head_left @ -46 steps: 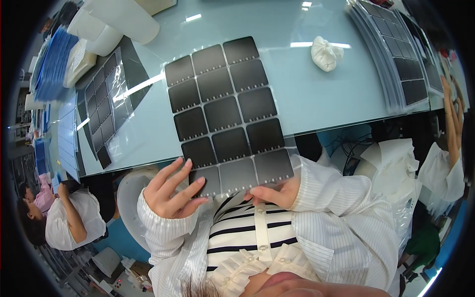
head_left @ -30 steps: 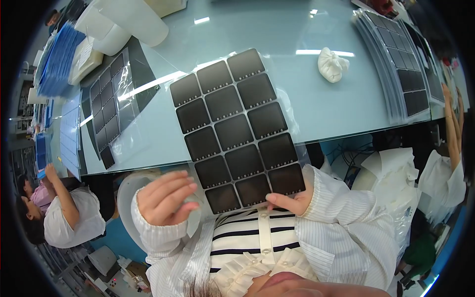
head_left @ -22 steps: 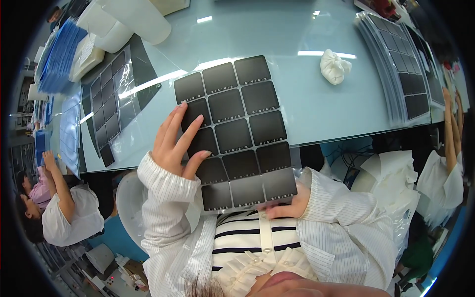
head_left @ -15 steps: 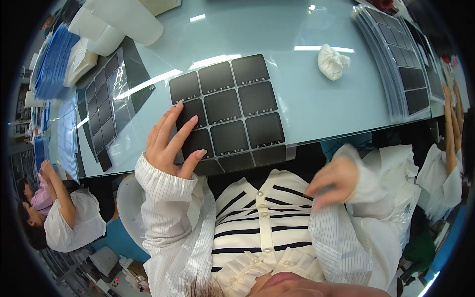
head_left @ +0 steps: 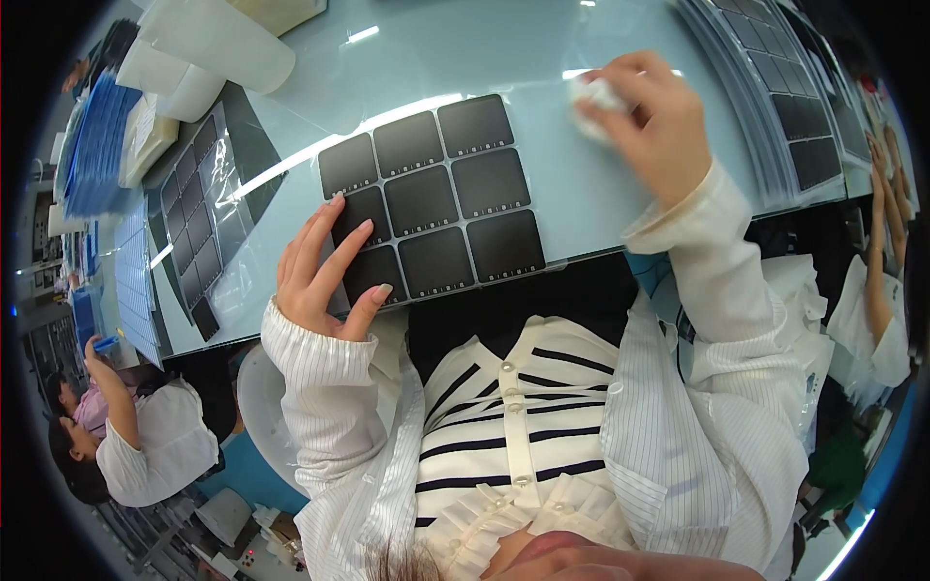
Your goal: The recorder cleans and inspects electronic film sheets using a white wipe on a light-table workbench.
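A clear sheet bearing a grid of dark rectangular panels (head_left: 420, 199) lies on the glass-topped table, close to its front edge. My left hand (head_left: 322, 266) rests on the sheet's left side, fingers spread, palm down. Over the table to the right of the sheet, my right hand (head_left: 644, 121) has its fingers closed round a white wad of cloth (head_left: 599, 105). The wad is slightly blurred and partly covered by the fingers.
A stack of similar panel sheets (head_left: 790, 107) lies at the right. More panel sheets (head_left: 194, 218) lie at the left, near white plastic containers (head_left: 218, 44) and a blue stack (head_left: 97, 140). Two people sit at the left; another person's arms (head_left: 880, 213) show at the far right.
My right hand has moved from beside my body up over the table and taken hold of the white cloth wad. My left hand has stayed on the sheet.
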Demonstrator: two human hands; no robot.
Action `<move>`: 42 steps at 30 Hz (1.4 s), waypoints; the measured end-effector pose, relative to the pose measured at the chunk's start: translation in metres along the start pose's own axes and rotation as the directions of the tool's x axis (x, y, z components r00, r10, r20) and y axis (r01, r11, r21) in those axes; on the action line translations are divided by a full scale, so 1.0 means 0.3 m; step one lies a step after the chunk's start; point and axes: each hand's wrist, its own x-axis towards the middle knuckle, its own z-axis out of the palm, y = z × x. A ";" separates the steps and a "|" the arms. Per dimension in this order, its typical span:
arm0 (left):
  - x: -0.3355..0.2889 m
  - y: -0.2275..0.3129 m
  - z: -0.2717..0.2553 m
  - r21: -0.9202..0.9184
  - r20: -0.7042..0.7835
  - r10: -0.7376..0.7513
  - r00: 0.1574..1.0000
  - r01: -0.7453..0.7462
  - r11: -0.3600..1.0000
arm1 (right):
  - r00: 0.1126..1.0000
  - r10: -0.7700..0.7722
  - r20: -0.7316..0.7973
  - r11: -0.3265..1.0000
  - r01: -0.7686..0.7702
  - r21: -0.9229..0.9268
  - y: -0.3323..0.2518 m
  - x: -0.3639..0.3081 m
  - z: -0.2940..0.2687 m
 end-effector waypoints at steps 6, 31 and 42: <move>-0.002 -0.008 0.001 0.014 -0.006 0.020 1.000 -0.020 1.000 | 0.970 -0.229 0.086 0.951 0.205 0.231 -0.207 -0.069 0.157; -0.012 0.009 0.003 -0.009 -0.081 0.010 0.997 -0.011 1.000 | 0.945 -0.326 0.000 0.930 0.321 0.179 -0.151 0.020 0.240; -0.003 0.010 0.009 -0.019 -0.078 -0.005 0.997 0.003 1.000 | 0.962 -0.272 -0.003 0.961 0.272 0.058 -0.111 0.098 0.234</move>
